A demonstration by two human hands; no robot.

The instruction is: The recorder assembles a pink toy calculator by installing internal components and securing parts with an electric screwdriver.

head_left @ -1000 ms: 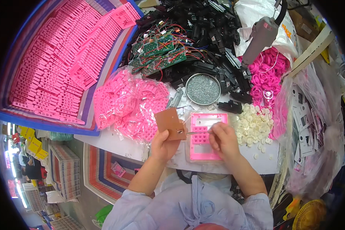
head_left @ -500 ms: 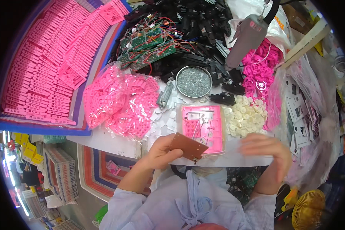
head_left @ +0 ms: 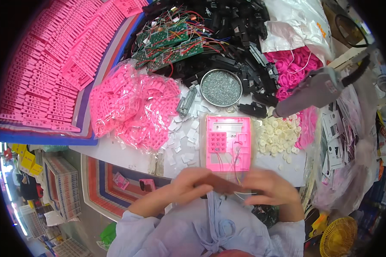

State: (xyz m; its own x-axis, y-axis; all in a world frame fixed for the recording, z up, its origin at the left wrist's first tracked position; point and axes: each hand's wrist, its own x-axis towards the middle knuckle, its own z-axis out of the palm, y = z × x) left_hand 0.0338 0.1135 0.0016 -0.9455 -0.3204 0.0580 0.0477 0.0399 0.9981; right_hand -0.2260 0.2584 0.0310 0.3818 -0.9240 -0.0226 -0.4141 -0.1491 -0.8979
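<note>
In my left hand (head_left: 191, 185) I grip a brown circuit board (head_left: 222, 182), tilted over the table's front edge. My right hand (head_left: 272, 187) is at the board's right end, fingers curled in; thin wires (head_left: 243, 193) show beside its fingertips, and what exactly it pinches is hidden. Just beyond lies an open pink plastic casing (head_left: 245, 150) with a keypad grid (head_left: 216, 142) set in it. Thin wires run from the casing toward the board.
A grey power screwdriver (head_left: 309, 93) hangs above cream discs (head_left: 276, 135). Behind the casing stands a round tin of screws (head_left: 221, 88). Bagged pink keypads (head_left: 148, 113), wired green boards (head_left: 176, 55) and black parts (head_left: 227, 25) crowd the table. At left is a blue-rimmed bin (head_left: 43, 140) of pink parts.
My right hand has come left from over the discs to the board's end. The board has tilted flatter. The screwdriver has swung right and nearer.
</note>
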